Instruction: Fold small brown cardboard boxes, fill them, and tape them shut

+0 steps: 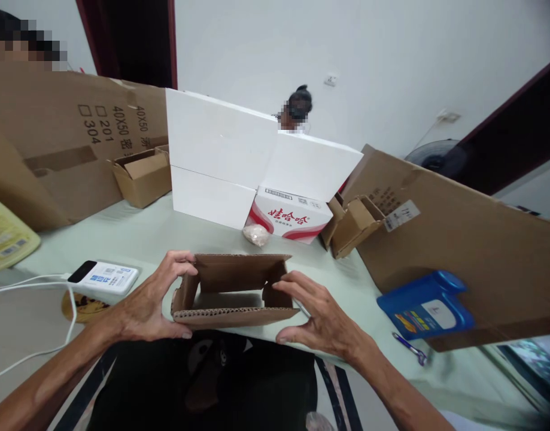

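Note:
A small brown corrugated cardboard box [232,272] stands open at the near edge of the pale green table [167,236]. My left hand [151,305] grips its left side, thumb under the near wall and fingers over the far left corner. My right hand [319,314] clasps the right side, fingers curled on the right wall and thumb at the near corner. The box's top flaps are spread and its inside shows bare.
White boxes [221,152], a red-and-white printed carton [288,218], small open cartons [142,173] [353,224] and big cardboard sheets [458,239] ring the table. A small pinkish bag [257,234], a power bank with white cable [105,276], a blue bottle [430,305] and a pen [412,348] lie nearby. Another person's head shows behind the white boxes.

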`<state>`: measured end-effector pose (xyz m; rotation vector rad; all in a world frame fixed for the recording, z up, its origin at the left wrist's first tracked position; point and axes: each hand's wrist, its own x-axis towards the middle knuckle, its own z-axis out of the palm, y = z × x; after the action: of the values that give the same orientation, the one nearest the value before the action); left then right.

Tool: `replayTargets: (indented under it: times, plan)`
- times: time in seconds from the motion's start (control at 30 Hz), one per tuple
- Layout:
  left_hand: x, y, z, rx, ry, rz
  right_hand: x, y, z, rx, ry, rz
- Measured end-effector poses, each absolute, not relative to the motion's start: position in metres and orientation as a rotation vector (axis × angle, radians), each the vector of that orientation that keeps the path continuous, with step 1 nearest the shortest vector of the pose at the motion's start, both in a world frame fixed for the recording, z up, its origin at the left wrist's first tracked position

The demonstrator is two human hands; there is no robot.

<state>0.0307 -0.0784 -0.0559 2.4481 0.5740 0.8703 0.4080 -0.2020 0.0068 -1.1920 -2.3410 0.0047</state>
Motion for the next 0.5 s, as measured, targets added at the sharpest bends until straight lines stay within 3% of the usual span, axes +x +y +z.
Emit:
replayTargets:
  times: [0.3,0.5]
  plan:
    - [0.042,-0.069,-0.074,2.262,0.575,0.896,0.415,-0.205,-0.078,-1.29,-1.526,0.049]
    - [0.054,-0.042,-0.093,2.159,0.608,1.08,0.408,-0.201,-0.092,-1.276,-1.242,0.101]
